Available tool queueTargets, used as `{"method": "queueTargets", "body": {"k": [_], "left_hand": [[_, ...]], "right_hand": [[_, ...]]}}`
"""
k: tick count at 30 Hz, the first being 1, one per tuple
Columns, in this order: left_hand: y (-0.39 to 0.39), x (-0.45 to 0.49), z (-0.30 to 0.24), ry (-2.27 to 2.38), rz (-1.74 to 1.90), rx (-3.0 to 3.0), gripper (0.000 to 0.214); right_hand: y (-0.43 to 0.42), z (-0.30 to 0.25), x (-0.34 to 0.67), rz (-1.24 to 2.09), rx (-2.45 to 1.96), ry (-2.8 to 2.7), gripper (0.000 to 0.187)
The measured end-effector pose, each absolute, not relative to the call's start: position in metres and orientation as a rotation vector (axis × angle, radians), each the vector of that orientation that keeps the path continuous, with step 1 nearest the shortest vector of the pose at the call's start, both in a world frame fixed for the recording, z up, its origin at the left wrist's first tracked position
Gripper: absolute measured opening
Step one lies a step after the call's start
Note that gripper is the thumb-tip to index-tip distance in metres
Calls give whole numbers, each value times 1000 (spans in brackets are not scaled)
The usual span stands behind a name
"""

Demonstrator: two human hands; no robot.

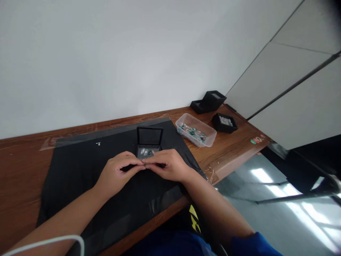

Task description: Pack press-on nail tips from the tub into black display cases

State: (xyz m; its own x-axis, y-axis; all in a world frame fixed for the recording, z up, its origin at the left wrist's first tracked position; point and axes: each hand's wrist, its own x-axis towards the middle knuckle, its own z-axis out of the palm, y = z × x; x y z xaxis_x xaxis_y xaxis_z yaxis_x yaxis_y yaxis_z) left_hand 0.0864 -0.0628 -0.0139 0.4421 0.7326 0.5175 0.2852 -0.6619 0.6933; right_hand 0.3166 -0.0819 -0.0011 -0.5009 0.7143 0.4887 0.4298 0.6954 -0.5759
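Observation:
My left hand [119, 170] and my right hand [167, 164] meet fingertip to fingertip over the front of a small black case. Both are closed in a pinch, and a tiny greenish thing shows between the tips, too small to name. The case's lid [150, 136] stands raised at the back, with a dark clear panel in a black frame. Inside its grey bed [140, 153] lie several small shiny pieces [146, 152], some clear and some green or pink. My fingers hide the front part of the case.
A black mat [80, 177] covers much of the wooden table [223, 156]. To the right are a clear plastic tub [211, 137] of small green and pink pieces, and black boxes [214, 100]. Another black box [221, 127] holds clear pieces. A white scrap [98, 143] lies on the mat.

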Motion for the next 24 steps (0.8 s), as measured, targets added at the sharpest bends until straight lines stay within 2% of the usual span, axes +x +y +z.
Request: {"method": "queueTargets", "body": {"k": [4,10,18,24], "left_hand": [[-62,86,-14,877,1133,2189,4],[-56,82,-13,922,1127,2380,8],[-59,78,-17,973,885,2774,17],[-57,78,-20,956,850,2769,14]], "right_hand": [[-80,-1,321,478,-954,-2181,15],[-79,1,327,434,-1147,-2163,25],[-80,4,328,471,-1156,-2174,30],[-80,3,327,483,-1154,-2160,30]]}}
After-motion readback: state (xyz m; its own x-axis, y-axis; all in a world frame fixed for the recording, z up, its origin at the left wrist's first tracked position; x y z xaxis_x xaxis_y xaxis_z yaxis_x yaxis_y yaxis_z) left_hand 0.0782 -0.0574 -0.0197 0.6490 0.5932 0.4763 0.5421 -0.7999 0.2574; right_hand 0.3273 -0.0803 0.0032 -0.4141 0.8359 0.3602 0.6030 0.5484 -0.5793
